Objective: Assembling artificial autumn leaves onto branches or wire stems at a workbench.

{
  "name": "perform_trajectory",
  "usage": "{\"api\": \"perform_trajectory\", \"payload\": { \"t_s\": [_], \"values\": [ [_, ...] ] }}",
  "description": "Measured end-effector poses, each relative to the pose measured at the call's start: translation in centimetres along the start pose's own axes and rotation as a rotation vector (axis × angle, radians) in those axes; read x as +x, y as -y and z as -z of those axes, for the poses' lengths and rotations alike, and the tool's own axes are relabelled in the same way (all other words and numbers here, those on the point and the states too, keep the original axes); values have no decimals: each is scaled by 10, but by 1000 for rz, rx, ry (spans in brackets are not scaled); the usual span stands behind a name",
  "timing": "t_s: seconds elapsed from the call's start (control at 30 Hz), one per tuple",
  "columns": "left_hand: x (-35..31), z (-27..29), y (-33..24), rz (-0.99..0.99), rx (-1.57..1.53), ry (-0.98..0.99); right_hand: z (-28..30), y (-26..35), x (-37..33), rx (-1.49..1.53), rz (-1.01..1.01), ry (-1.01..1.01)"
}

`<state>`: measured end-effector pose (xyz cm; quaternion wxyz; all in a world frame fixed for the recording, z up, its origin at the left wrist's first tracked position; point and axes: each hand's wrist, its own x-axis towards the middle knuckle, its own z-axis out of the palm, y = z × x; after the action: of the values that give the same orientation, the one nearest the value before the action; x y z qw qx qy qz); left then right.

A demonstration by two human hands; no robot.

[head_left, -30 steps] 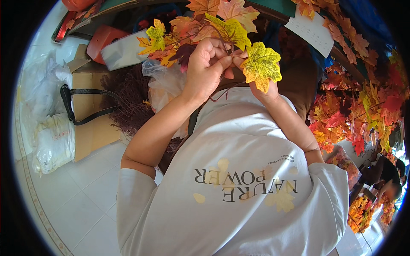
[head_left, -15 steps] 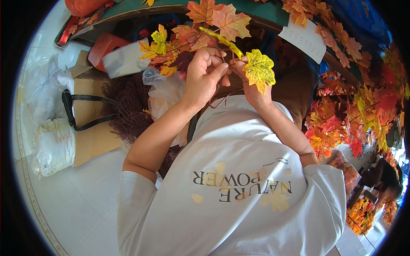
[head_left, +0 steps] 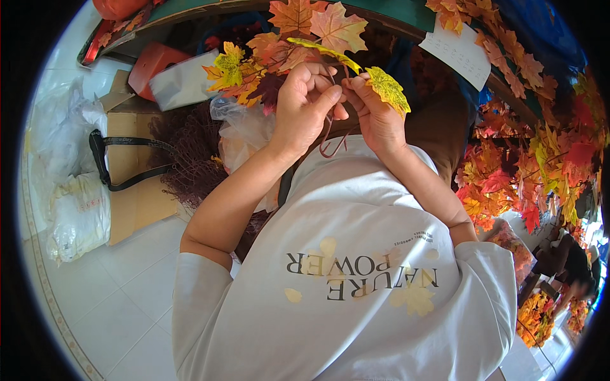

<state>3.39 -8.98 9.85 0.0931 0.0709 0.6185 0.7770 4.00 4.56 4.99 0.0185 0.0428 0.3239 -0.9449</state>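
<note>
My left hand (head_left: 300, 115) is closed around the thin brown stem of an artificial maple garland, whose loose end (head_left: 327, 152) loops down below the fingers in front of my shirt. Orange maple leaves (head_left: 338, 28), a yellow-green leaf (head_left: 229, 62) and a dark purple leaf (head_left: 269, 91) fan out beyond this hand. My right hand (head_left: 381, 120) faces it, thumb and finger pinched at the base of a yellow maple leaf (head_left: 389, 89). Another narrow yellow leaf (head_left: 327, 54), seen almost edge-on, spans the space above both hands. The exact pinch point is hidden by the fingers.
A green-topped table (head_left: 210, 7) edges the far side, with a written paper sheet (head_left: 456, 56) hanging there. On the left are a cardboard box (head_left: 141, 203), plastic bags (head_left: 79, 216) and dark brown stems (head_left: 187, 149). Leaf garlands (head_left: 508, 171) hang at right; another person (head_left: 575, 267) is beyond.
The yellow leaf at my right hand has tilted, turning from facing me to a slant, and this hand has rolled slightly. The stem loop below has shifted. My left hand keeps its hold.
</note>
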Motion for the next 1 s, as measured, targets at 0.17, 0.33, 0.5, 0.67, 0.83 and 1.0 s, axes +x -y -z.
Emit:
{"api": "perform_trajectory", "payload": {
  "t_s": [0.17, 0.33, 0.5, 0.67, 0.83, 1.0],
  "values": [
    [0, -1, 0, -11, 14, -1, 0, 0, 1, -6, 20, -16],
    [-1, -1, 2, -6, 7, 0, 0, -1, 1, 2, 16, -7],
    [-1, -2, 2, 9, 1, -11, 3, -4, 2, -8, -7, -24],
    [0, -1, 4, 17, -2, -13, -2, -1, 1, -9, -40, -30],
    [0, -1, 8, -6, -28, -19, -5, -1, 1, 14, -76, -34],
    [1, -2, 10, -28, -36, -19, -8, -3, -2, 55, -121, -27]
  ]
}}
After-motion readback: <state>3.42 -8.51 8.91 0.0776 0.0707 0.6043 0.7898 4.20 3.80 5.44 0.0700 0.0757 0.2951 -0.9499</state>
